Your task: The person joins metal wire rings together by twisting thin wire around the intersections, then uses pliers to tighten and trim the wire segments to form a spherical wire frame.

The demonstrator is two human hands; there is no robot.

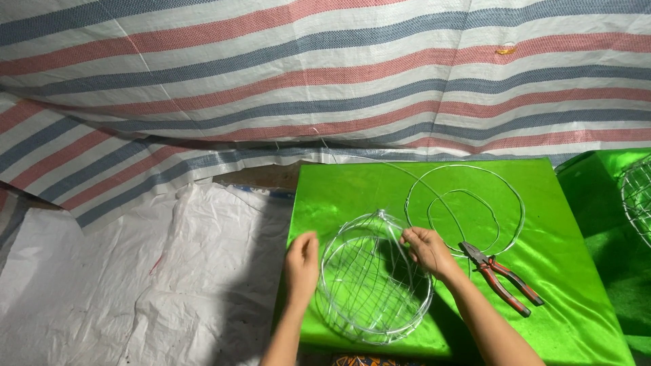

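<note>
Holding a round wire basket frame (pixel 374 281) on the green shiny cloth (pixel 576 271), the person keeps it from rolling. The left hand (pixel 302 261) grips the side of the rim, fingers curled on it. The right hand (pixel 424 247) pinches a thin wire at the top, near the middle, so the wire stays tight. Loose wire loops (pixel 468 203) lie just behind the frame, easy to reach. Red-handled pliers (pixel 502 278) rest beside the right arm. White plastic sheet (pixel 135 285) covers the ground. A striped tarp (pixel 271 74) hangs behind everything. Another wire basket (pixel 637 196) peeks in at the right edge.
</note>
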